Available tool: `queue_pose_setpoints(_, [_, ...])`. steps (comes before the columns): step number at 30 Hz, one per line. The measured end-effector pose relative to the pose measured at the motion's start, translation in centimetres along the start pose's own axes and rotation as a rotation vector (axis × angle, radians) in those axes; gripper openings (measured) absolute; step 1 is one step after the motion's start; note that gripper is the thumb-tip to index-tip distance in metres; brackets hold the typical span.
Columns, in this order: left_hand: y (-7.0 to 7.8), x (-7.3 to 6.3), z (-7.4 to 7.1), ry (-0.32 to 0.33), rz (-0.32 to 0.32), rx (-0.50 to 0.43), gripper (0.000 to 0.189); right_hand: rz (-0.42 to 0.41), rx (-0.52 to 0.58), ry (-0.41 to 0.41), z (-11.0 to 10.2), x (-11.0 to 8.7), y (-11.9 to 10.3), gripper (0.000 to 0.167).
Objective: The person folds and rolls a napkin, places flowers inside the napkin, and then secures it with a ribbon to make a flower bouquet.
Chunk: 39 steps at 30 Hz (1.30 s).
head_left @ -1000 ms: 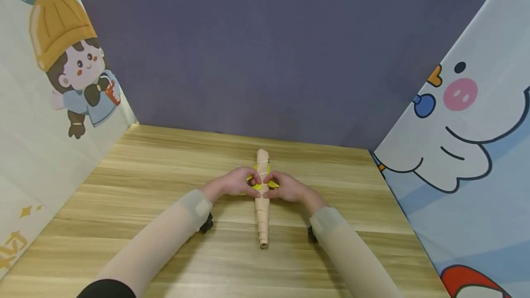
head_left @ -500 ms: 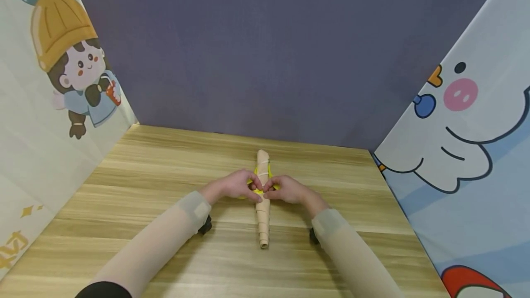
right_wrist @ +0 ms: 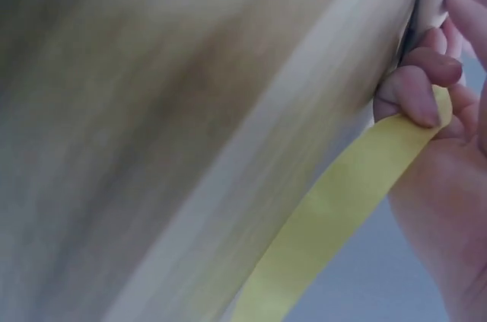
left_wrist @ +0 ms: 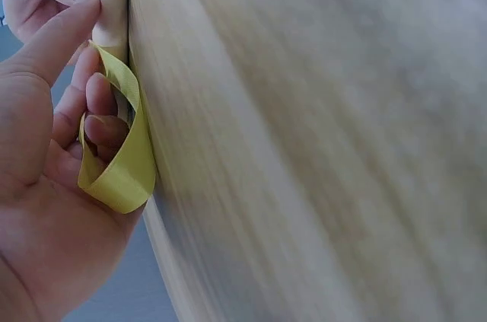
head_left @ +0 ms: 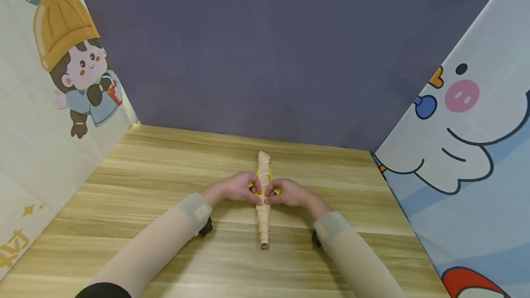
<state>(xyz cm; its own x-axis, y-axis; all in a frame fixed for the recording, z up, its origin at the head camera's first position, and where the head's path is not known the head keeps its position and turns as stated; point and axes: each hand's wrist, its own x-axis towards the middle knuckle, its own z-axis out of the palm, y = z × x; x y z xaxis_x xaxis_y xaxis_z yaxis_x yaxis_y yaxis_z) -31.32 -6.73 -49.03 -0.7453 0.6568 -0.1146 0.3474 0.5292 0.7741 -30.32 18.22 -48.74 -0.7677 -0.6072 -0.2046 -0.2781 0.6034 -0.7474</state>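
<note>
A long, narrow beige roll (head_left: 262, 225) with overlapping layers lies lengthwise at mid-table in the head view. Yellow ribbon (head_left: 270, 172) runs along and across it. From the left, my left hand (head_left: 240, 186) holds the ribbon, whose loop (left_wrist: 125, 185) hangs round its curled fingers in the left wrist view; thumb tip and index lie by the roll. My right hand (head_left: 290, 192) faces it from the other side. In the right wrist view a length of ribbon (right_wrist: 327, 215) passes under its curled fingers. Fingertips of both hands nearly meet over the roll, hiding the ribbon's crossing.
The wood-grain table (head_left: 165, 160) is bounded by a dark grey-purple panel (head_left: 248, 59) at the back. Cartoon-printed panels stand at the left (head_left: 25, 118) and right (head_left: 505, 183). Both forearms reach in from the front edge.
Both hands have shifted slightly towards the person along the roll, and their fingertips have met and parted a little. Less yellow ribbon shows beside the fingers. The roll stays almost in place.
</note>
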Motion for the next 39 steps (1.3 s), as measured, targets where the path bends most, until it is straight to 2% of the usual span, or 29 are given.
queue_pose_setpoints(9, [0.3,-0.2,0.2,-0.021,0.03,0.003,0.015,0.022,-0.009,-0.015,0.2,-0.5,-0.4,0.014])
queue_pose_setpoints(15, [0.4,-0.5,0.4,-0.041,0.008,-0.058,0.018,0.034,0.05,-0.036,0.3,-1.1,-0.5,0.024])
queue_pose_setpoints(21, [0.5,-0.8,0.5,-0.04,0.008,-0.077,0.021,0.026,0.053,-0.02,0.5,-1.6,-0.6,0.03])
queue_pose_setpoints(30, [1.2,-1.0,0.8,-0.025,0.031,-0.024,0.009,0.024,0.026,0.012,1.1,-2.2,-1.2,0.02])
queue_pose_setpoints(34, [1.2,-1.1,0.9,-0.026,0.025,-0.046,0.008,0.004,0.004,0.023,1.3,-2.3,-1.2,0.017])
queue_pose_setpoints(39, [0.7,-1.4,1.0,-0.047,0.006,-0.068,0.015,-0.007,0.046,0.008,1.5,-2.2,-0.9,0.02])
